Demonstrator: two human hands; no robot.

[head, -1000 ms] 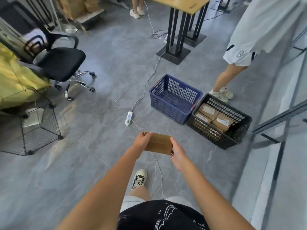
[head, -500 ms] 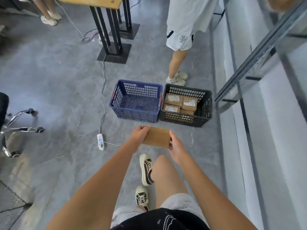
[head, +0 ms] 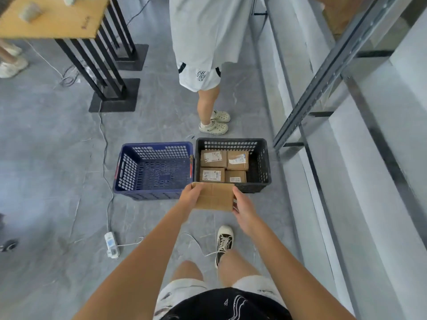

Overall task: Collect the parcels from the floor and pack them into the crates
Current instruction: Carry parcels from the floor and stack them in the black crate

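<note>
Head view shows the left hand (head: 191,197) and the right hand (head: 243,207) gripping opposite short ends of a cardboard parcel (head: 215,197), fingers curled over its edges, which keeps it level. The parcel hangs above the floor (head: 57,181) in front of the near rims of the blue crate (head: 129,172) and the black crate (head: 261,162). Four parcels (head: 223,166) cover the black crate's left part; the blue crate appears empty, likely the receiving one.
</note>
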